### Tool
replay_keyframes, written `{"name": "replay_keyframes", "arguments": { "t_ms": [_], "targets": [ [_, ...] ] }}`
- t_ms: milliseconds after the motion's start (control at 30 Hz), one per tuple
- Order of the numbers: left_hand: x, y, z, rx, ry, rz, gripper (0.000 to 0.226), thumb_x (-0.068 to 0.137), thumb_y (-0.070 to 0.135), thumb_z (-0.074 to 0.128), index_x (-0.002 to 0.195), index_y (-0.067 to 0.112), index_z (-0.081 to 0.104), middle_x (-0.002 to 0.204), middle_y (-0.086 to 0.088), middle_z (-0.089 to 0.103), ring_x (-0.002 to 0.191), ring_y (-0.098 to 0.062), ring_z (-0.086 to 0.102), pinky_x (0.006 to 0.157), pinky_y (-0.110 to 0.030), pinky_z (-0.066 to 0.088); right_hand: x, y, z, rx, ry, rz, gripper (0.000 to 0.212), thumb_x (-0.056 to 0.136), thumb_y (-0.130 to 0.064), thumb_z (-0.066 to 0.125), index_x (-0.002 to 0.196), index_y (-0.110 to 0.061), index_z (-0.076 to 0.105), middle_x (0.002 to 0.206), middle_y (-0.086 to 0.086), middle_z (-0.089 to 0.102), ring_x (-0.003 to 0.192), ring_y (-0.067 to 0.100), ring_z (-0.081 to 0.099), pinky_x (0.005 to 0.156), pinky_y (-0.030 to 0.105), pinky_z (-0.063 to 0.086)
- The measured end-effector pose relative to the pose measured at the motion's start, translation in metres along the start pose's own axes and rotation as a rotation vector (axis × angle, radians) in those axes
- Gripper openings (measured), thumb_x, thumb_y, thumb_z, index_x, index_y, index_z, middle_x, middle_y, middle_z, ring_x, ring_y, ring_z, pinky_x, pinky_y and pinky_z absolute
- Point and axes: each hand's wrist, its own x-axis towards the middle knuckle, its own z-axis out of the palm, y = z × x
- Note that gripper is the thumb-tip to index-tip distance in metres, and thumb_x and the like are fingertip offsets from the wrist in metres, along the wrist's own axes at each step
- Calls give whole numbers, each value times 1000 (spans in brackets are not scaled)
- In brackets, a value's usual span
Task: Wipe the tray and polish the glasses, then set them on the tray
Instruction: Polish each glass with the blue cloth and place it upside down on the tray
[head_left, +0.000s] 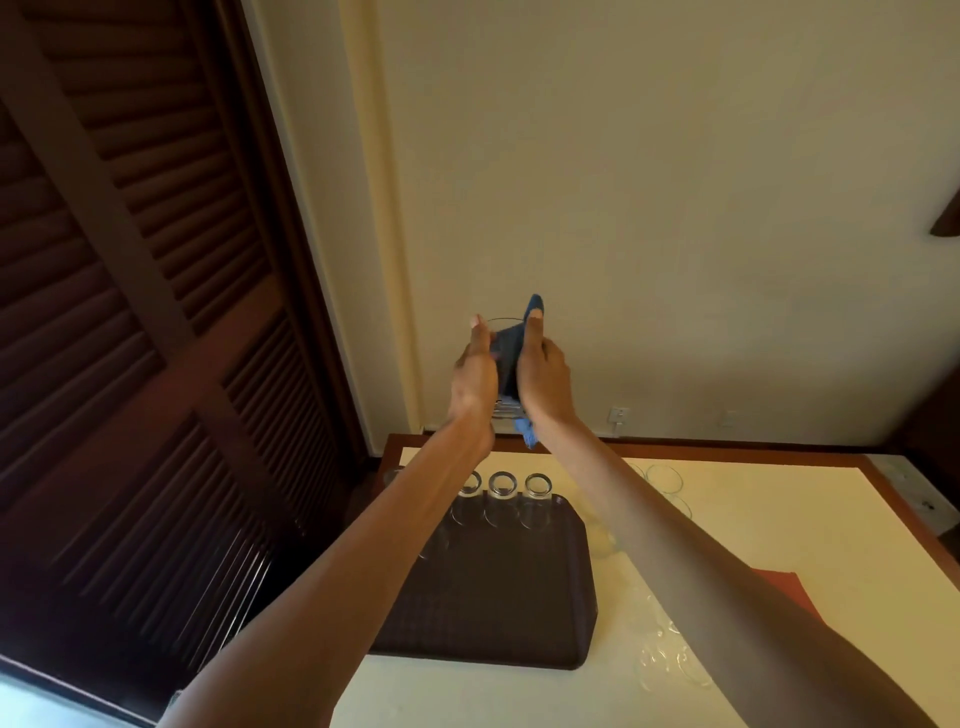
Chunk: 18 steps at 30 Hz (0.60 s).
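Both arms are stretched out and raised in front of the wall. My left hand grips a clear glass from its left side. My right hand presses a blue cloth into and around the glass; a cloth end hangs below my wrist. Below, a dark brown tray lies on the table. Along its far edge stand upturned glasses, three in plain sight and more hidden behind my left forearm.
More clear glasses stand on the cream table right of the tray, and some near the front right. A red mat peeks out under my right arm. A dark louvred door fills the left.
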Motion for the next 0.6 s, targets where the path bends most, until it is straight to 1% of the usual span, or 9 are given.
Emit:
{"name": "replay_keyframes", "arguments": {
  "t_ms": [67, 100, 133, 167, 233, 333, 433, 500, 600],
  "targets": [
    [15, -4, -1, 20, 46, -32, 86, 72, 95, 53, 126, 29, 70, 127, -5, 68, 112, -22, 68, 94, -40, 56, -2, 2, 5, 16, -80, 128, 64, 104, -59, 23, 88, -15, 67, 86, 9, 72, 82, 22, 71, 82, 39, 58],
    [26, -8, -2, 33, 83, -35, 99, 56, 101, 59, 127, 33, 69, 131, -4, 64, 117, -25, 66, 99, -47, 54, -6, 2, 7, -2, -106, 167, 66, 104, -61, 22, 88, -17, 68, 88, 9, 73, 85, 23, 71, 86, 40, 58],
    [33, -10, -5, 34, 115, -42, 104, 50, 101, 61, 129, 34, 66, 134, -4, 61, 122, -27, 63, 102, -50, 52, -12, 5, 7, -25, -128, 179, 67, 104, -61, 20, 88, -17, 68, 90, 9, 73, 86, 22, 71, 88, 40, 58],
    [27, -4, -7, 43, 119, -52, 100, 56, 98, 62, 132, 34, 63, 134, -3, 60, 123, -27, 61, 104, -50, 51, -19, 6, 7, -55, -164, 170, 70, 104, -60, 17, 89, -16, 69, 90, 9, 73, 85, 22, 71, 87, 39, 58],
    [7, 11, -11, 63, 79, -27, 73, 82, 83, 58, 135, 32, 56, 126, -2, 61, 114, -22, 62, 97, -41, 50, -35, 10, 5, -94, -222, 110, 70, 106, -55, 16, 97, -8, 68, 87, 9, 72, 80, 19, 70, 79, 29, 59],
    [7, 6, -14, 17, 55, -1, 55, 98, 66, 54, 134, 25, 51, 117, 0, 62, 100, -14, 64, 83, -33, 53, -49, 15, 8, -89, -187, -19, 43, 109, -41, 26, 116, -6, 49, 87, 4, 63, 72, 12, 65, 54, 11, 49],
    [2, 1, -11, -32, 30, -16, 53, 102, 61, 51, 129, 16, 57, 114, -9, 70, 99, -19, 71, 77, -30, 60, -41, 16, 13, -149, -80, -243, 36, 107, -35, 39, 131, -8, 39, 108, 4, 61, 90, 16, 66, 63, 10, 49],
    [-3, 1, -6, -11, -9, -29, 54, 105, 60, 44, 127, 15, 66, 113, -10, 75, 103, -23, 72, 92, -40, 61, -30, 13, 10, -201, -3, -321, 40, 105, -39, 42, 132, -9, 40, 109, 5, 62, 88, 16, 66, 62, 12, 49],
    [-12, -1, -1, 16, 6, -34, 56, 108, 59, 34, 134, 23, 66, 119, -8, 75, 106, -22, 71, 102, -47, 56, -12, 4, -2, -180, 22, -283, 40, 105, -47, 41, 116, -9, 50, 85, 2, 66, 63, 7, 65, 49, 14, 45]
  ]
}}
